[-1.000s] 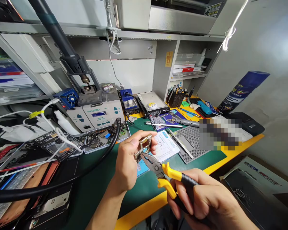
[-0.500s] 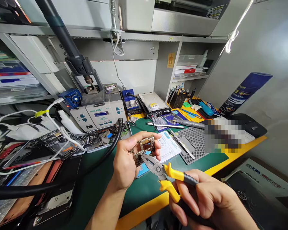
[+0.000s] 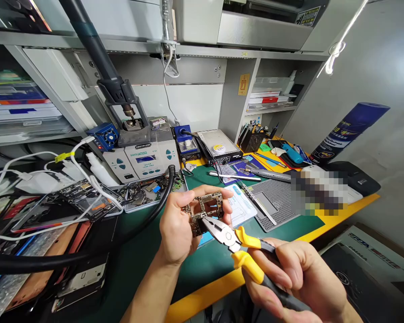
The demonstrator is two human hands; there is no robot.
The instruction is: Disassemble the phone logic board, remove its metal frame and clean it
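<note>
My left hand (image 3: 178,224) is closed around a small circuit board (image 3: 206,202) with metal shields and cut-out gaps, holding it tilted above the green mat. My right hand (image 3: 296,273) grips the handles of combination pliers (image 3: 224,233) with yellow and black grips. The pliers' jaw tips meet the lower edge of the board near my left palm. Whether the jaws pinch the board or only touch it, I cannot tell. My left palm and fingers hide part of the board.
A hot air station (image 3: 144,159) stands behind a tray of loose boards (image 3: 148,193). A thick black hose (image 3: 134,233) crosses the left side. Tweezers (image 3: 261,206) lie on a perforated metal plate (image 3: 283,215) to the right. A blue spray can (image 3: 350,132) stands farther right.
The pliers' handles look closer together than before, with the tips still at the board's lower edge. The whole view has shifted slightly, carrying the scene to the right.
</note>
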